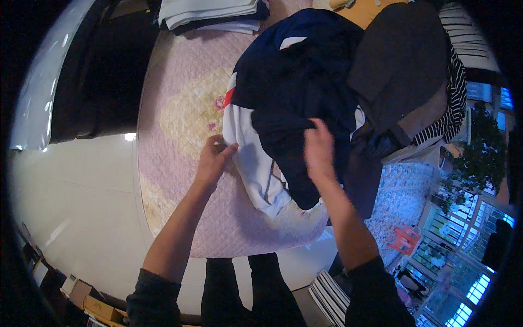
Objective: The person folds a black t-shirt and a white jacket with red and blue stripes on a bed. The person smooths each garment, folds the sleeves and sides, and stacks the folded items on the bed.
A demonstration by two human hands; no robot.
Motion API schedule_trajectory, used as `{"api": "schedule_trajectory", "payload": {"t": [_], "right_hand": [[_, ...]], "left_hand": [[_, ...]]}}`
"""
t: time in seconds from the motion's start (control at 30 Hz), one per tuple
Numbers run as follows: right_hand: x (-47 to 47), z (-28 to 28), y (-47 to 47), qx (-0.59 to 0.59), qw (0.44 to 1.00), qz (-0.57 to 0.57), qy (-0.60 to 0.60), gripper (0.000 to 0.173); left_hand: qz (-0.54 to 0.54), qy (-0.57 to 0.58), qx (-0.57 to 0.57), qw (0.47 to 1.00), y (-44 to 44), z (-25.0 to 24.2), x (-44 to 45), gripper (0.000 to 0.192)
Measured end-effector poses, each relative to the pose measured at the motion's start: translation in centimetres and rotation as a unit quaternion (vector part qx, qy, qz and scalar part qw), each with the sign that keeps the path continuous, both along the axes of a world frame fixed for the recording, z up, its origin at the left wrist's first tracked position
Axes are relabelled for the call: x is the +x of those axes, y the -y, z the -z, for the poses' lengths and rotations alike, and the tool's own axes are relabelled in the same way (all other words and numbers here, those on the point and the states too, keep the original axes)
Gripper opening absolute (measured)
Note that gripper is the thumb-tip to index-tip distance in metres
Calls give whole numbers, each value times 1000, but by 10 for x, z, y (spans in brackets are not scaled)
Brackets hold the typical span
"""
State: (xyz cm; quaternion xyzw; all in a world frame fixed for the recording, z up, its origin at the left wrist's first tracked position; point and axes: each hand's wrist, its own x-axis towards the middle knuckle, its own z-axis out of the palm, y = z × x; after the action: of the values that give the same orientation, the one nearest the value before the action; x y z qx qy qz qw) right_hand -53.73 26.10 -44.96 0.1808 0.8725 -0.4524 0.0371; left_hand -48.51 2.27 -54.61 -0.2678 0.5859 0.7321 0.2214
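A dark navy garment with white sleeve parts and a small red patch lies loosely spread on a quilted bedspread. At its left edge, my left hand has the thumb over the white sleeve; whether the fingers grip the cloth is not clear. My right hand, blurred, is on the black sleeve-like cloth in the middle, its fingertips at a fold. That black cloth narrows towards the near edge of the bed, beside the white sleeve's end.
Folded white and dark clothes are stacked at the far edge. On the right are a dark brown cloth and a black-and-white striped cloth. A pale blue textured cover bears a red plastic item. Boxes stand lower left.
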Motion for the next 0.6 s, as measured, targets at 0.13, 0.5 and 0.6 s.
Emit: {"api": "schedule_trajectory", "payload": {"t": [0.13, 0.5, 0.6], "right_hand": [[46, 1, -169, -9, 984, 145, -101, 30], [63, 36, -292, -280, 885, 371, 11, 41], [86, 37, -253, -147, 914, 371, 65, 31]], "left_hand": [[96, -87, -251, 959, -27, -2, -22, 58], [-37, -95, 91, 991, -38, -8, -23, 47], [-24, -44, 93, 994, -34, -70, 15, 47]]}}
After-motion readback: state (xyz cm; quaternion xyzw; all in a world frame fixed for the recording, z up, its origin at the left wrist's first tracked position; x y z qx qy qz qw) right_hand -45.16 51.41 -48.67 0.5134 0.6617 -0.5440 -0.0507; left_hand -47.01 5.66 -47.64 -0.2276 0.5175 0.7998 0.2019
